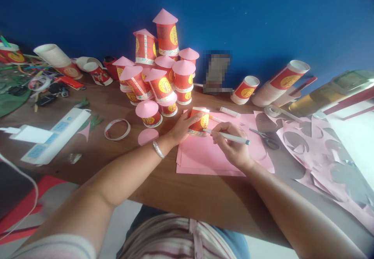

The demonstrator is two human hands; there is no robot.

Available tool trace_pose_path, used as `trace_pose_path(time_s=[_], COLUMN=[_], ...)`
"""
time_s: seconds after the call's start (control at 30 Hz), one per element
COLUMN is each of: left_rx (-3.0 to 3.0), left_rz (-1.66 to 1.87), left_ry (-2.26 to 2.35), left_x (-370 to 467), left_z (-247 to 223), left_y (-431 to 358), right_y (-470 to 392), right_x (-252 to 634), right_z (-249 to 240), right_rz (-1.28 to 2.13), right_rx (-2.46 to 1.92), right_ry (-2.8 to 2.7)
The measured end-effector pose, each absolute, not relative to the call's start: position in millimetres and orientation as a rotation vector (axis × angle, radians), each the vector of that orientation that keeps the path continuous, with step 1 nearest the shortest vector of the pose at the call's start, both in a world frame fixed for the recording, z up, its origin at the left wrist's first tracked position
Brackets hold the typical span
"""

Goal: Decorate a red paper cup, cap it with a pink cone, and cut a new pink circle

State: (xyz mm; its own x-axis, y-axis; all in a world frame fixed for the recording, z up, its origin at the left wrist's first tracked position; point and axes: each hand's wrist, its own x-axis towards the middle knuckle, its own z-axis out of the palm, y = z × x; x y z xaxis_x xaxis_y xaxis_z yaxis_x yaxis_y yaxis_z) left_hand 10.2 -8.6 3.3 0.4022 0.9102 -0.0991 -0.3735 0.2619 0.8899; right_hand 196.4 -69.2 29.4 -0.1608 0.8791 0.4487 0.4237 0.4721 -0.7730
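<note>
While the left hand (pixel 184 127) grips a red paper cup (pixel 201 125), fingers curled round its side and thumb across the front, the right hand (pixel 232 146) is closed in a writing grip on a white marker (pixel 235 138), teal end pointing back, tip at the cup's lower white band; can't tell if it touches. Cup is upright-ish, over the far left part of the pink sheets (pixel 210 162); can't tell if its base rests on them. Right hand is above the middle of the sheets. White tube (pixel 230 112) at the sheets' far edge, scissors (pixel 272 143) at their right edge, cut pink scraps (pixel 318 175) further right. Pink disc (pixel 148 136) just left of the sheets, paper ring (pixel 117 129) further left, white power strip (pixel 60 132) well left. Cone-topped red cups (pixel 163 85) piled beyond the sheets, to the left; single red cup (pixel 246 89) and leaning cup stack (pixel 284 80) beyond, to the right.
</note>
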Motion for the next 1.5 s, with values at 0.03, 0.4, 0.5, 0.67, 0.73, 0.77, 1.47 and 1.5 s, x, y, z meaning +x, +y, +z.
trace_pose_path(time_s=[0.03, 0.4, 0.5, 0.67, 0.73, 0.77, 1.47, 1.5], left_rx=[0.92, 0.913, 0.902, 0.874, 0.863, 0.861, 0.894, 0.896], left_rz=[0.977, 1.004, 1.009, 1.02, 1.025, 1.023, 1.06, 1.074], left_ry=[0.703, 0.725, 0.724, 0.732, 0.735, 0.735, 0.678, 0.68], left_x=[10.3, 10.7, 10.0, 10.6, 10.8, 10.8, 11.2, 11.4], left_z=[2.9, 6.2, 5.2, 4.3, 4.3, 4.2, 1.8, 1.6], left_y=[-8.2, -9.6, -9.9, -9.6, -9.7, -9.7, -9.0, -9.0], right_y=[-69.0, -69.7, -70.2, -70.2, -70.0, -70.0, -71.7, -71.7], right_x=[196.2, 196.8, 197.0, 196.5, 196.2, 196.0, 195.2, 194.7], right_z=[29.3, 28.3, 28.5, 28.2, 28.1, 28.1, 28.4, 28.4], right_rz=[0.594, 0.507, 0.522, 0.518, 0.511, 0.508, 0.464, 0.462], right_rx=[-1.112, -1.105, -1.093, -1.086, -1.086, -1.084, -1.085, -1.088], right_ry=[-1.773, -1.758, -1.767, -1.789, -1.798, -1.804, -1.826, -1.83])
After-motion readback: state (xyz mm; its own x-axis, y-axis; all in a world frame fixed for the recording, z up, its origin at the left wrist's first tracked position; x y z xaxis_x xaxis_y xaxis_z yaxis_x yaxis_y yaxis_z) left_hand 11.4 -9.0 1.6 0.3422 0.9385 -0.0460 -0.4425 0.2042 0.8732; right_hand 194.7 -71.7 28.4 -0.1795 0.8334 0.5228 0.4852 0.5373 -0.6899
